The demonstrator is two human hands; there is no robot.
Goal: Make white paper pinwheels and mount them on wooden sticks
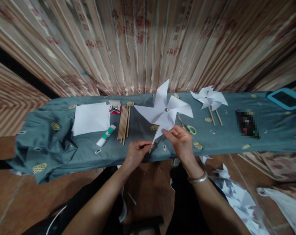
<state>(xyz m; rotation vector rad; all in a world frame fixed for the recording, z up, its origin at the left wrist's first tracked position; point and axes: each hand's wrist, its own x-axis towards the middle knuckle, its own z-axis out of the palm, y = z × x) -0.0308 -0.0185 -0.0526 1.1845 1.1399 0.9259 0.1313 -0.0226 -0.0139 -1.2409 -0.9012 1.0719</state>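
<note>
A white paper pinwheel (159, 103) with a shiny pin at its centre is held up over the cloth-covered table. My left hand (137, 152) pinches the lower part of its wooden stick. At the lower blade, my right hand (180, 138) has thumb and fingers closed on the paper edge. Behind that hand lie scissors (191, 129) with light green handles. Left of the pinwheel are several loose wooden sticks (123, 124), a small red box of metal pins (115, 107) and a green and white glue stick (105, 135).
A stack of white paper (90, 119) lies at the table's left. Finished-looking pinwheels (209, 97), a blurred dark item (247, 124) and a blue-framed tablet (287, 98) are to the right. Below, a clear bag (243, 199) holds white paper pieces. Curtains (148, 42) hang behind the table.
</note>
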